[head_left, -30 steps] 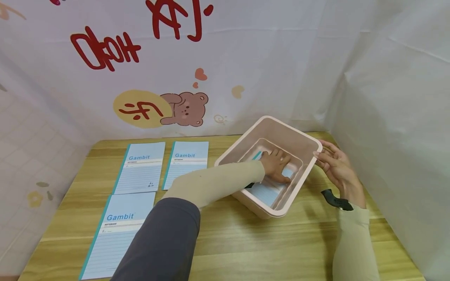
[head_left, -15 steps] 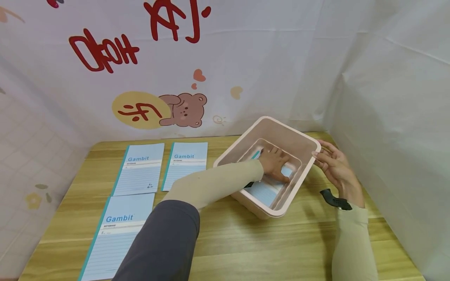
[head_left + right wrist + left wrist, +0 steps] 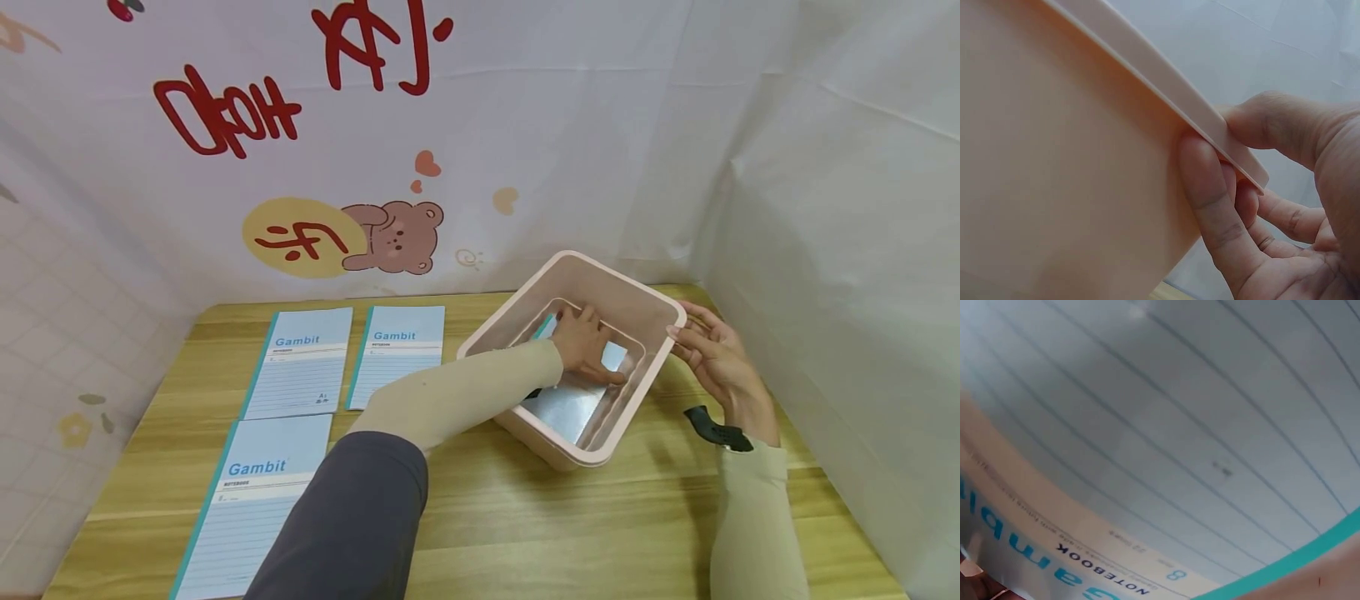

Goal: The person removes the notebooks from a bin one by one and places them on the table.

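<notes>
A pale pink plastic bin (image 3: 643, 389) stands at an angle on the table. Inside it lies a light-blue notebook (image 3: 562, 410) with a teal spine, glossy under the light. My left hand (image 3: 585, 343) reaches into the bin and grips this notebook, thumb by one edge and fingers by the top edge. The left wrist view has the lined notebook cover (image 3: 1147, 437) filling it, fingertips barely visible at the lower left. My right hand (image 3: 716, 354) pinches the bin's right corner; in the right wrist view, the thumb lies over the rim (image 3: 1166, 90) and fingers underneath.
Three more Gambit notebooks lie at the left: one at the back (image 3: 300, 362), a smaller one (image 3: 397, 350) beside it, and a larger one (image 3: 258, 483) in front, partly behind my left sleeve. A white printed sheet (image 3: 600, 150) walls off the back and right of the wood-grain table (image 3: 570, 533).
My left fingers have drawn in around the notebook in the bin, and its cover now catches the light as though tilted. The right hand and the bin stay put.
</notes>
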`<state>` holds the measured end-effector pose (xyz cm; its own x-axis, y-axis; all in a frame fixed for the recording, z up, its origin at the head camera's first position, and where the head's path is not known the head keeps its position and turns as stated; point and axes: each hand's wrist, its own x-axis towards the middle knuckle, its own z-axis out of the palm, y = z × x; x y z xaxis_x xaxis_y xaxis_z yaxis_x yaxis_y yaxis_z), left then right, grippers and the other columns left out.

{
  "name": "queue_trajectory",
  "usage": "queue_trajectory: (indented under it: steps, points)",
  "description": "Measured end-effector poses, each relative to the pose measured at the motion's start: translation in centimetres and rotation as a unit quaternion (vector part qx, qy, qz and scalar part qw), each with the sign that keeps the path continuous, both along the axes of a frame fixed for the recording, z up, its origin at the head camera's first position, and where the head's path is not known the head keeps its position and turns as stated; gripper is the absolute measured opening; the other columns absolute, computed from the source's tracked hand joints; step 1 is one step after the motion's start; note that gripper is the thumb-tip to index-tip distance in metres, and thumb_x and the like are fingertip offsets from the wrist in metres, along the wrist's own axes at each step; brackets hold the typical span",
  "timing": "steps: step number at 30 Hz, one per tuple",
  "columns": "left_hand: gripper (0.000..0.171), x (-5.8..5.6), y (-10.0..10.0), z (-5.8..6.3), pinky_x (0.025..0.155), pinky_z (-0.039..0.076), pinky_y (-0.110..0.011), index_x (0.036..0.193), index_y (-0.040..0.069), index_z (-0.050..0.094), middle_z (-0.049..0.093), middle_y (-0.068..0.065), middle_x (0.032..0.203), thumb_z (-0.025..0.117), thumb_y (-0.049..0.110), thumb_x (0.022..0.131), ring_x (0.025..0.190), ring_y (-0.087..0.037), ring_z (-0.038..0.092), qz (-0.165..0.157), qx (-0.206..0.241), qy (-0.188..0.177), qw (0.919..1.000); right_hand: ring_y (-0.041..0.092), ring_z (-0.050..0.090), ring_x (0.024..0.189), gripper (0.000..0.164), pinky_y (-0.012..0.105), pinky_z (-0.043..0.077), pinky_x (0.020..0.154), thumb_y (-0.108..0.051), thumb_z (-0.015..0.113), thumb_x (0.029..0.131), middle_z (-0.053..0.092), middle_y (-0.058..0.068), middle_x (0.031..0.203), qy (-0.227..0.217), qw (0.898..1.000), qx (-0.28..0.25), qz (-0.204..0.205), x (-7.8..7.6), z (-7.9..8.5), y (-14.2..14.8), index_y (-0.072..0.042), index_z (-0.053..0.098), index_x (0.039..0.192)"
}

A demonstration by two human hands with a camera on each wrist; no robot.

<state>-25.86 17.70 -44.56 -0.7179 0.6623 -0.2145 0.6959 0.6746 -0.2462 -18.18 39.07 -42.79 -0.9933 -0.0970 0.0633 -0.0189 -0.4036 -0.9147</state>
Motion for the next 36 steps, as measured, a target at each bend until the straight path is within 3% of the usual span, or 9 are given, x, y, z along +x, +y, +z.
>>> queue_trajectory:
  steps: [4, 9, 15, 20, 36]
  points:
    - [0.1, -0.1, -0.1, 0.1, 0.101, 0.042, -0.054, 0.142, 0.024, 0.044, 0.048, 0.001, 0.138, 0.027, 0.099, 0.077, 0.13, -0.018, 0.038, 0.01, 0.011, 0.02, 0.9997, 0.015, 0.07, 0.095, 0.04, 0.026, 0.06, 0.08, 0.013, 0.053, 0.099, 0.067, 0.007, 0.114, 0.003, 1.0, -0.002, -0.001, 0.0, 0.0, -0.1, -0.003, 0.05, 0.135]
    - [0.093, -0.3, -0.1, 0.1, 0.108, 0.037, -0.061, 0.137, 0.026, 0.041, 0.048, 0.002, 0.14, 0.032, 0.097, 0.078, 0.134, -0.019, 0.039, 0.011, 0.047, 0.015, 0.9987, 0.014, 0.069, 0.096, 0.041, 0.025, 0.06, 0.08, 0.012, 0.052, 0.099, 0.066, 0.007, 0.116, 0.0, 1.0, 0.0, 0.002, 0.0, 0.0, 0.0, -0.004, 0.048, 0.136]
    - [0.083, -0.7, -0.1, 0.1, 0.104, 0.037, -0.049, 0.134, 0.027, 0.042, 0.052, 0.003, 0.134, 0.038, 0.092, 0.082, 0.132, -0.018, 0.041, -0.029, 0.092, 0.023, 0.9951, 0.014, 0.069, 0.098, 0.041, 0.024, 0.06, 0.08, 0.012, 0.052, 0.1, 0.065, 0.006, 0.117, -0.004, 1.0, 0.002, 0.006, -0.2, 0.0, 0.1, -0.004, 0.045, 0.137]
    - [0.079, -0.8, 0.0, 0.4, 0.101, 0.034, -0.047, 0.131, 0.028, 0.043, 0.054, 0.002, 0.132, 0.037, 0.09, 0.083, 0.132, -0.02, 0.043, -0.053, 0.1, 0.034, 0.993, 0.014, 0.069, 0.099, 0.041, 0.024, 0.06, 0.08, 0.012, 0.052, 0.1, 0.065, 0.006, 0.118, -0.003, 1.0, 0.002, 0.006, -0.1, 0.0, 0.2, -0.003, 0.045, 0.137]
    - [0.072, -1.0, 0.7, 2.1, 0.096, 0.032, -0.045, 0.127, 0.03, 0.048, 0.059, 0.002, 0.129, 0.035, 0.087, 0.084, 0.119, -0.022, 0.052, -0.048, 0.109, 0.048, 0.9917, 0.013, 0.07, 0.097, 0.04, 0.025, 0.06, 0.08, 0.011, 0.054, 0.099, 0.067, 0.005, 0.116, -0.012, 1.0, -0.005, 0.005, -0.1, 0.2, 0.0, -0.005, 0.048, 0.136]
